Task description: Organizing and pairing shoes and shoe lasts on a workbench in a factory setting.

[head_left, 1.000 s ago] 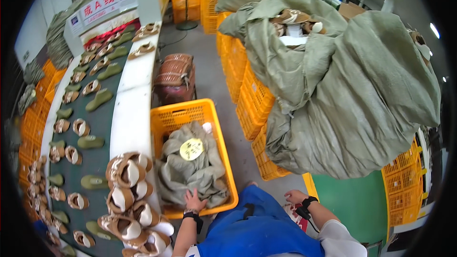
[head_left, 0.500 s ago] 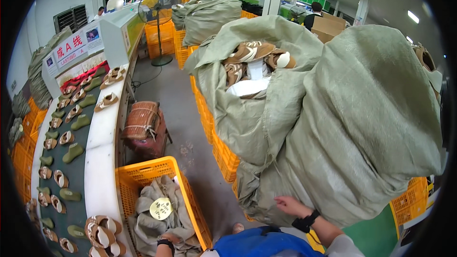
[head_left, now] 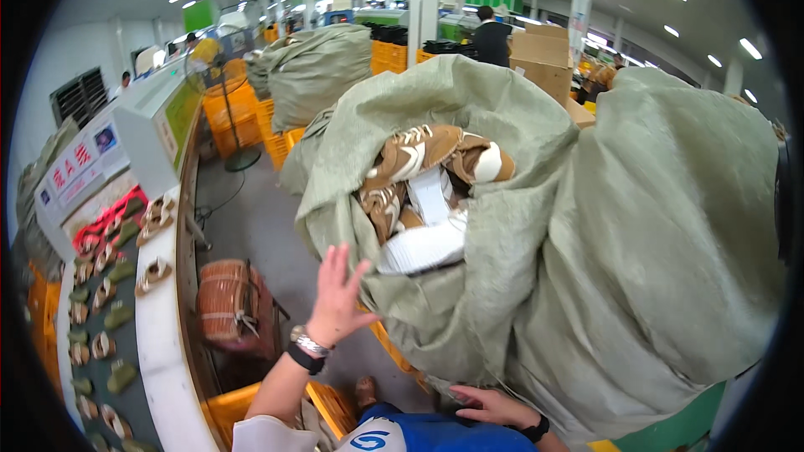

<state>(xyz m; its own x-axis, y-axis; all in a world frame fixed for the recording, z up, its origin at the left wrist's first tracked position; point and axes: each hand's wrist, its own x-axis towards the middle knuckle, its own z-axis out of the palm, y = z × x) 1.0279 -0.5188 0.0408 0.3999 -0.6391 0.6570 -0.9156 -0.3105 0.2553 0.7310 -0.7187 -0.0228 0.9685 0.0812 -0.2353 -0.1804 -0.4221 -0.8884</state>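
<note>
My left hand (head_left: 337, 297) is raised with its fingers spread, holding nothing. It is close to the front left edge of an open grey-green woven sack (head_left: 402, 88). Inside that sack lie several brown shoes (head_left: 423, 151) with white trim, and a white sole (head_left: 427, 247) faces up among them. Low in front of the sack is my right hand (head_left: 488, 406), near my body, its fingers stretched out and nothing seen in it. A second full woven sack (head_left: 653, 243) bulges at the right, beside the first.
A conveyor (head_left: 138, 351) with brown shoe uppers and green shoe lasts runs along the left. A yellow crate (head_left: 234, 410) stands low beside it, near a reddish-brown wicker-like stool (head_left: 228, 305). Farther back are a fan (head_left: 226, 100), a cardboard box (head_left: 540, 59) and a person (head_left: 492, 38).
My left hand has risen from the yellow crate toward the open sack. My right hand has moved slightly down and left. The view has shifted, bringing the open sack nearer the middle.
</note>
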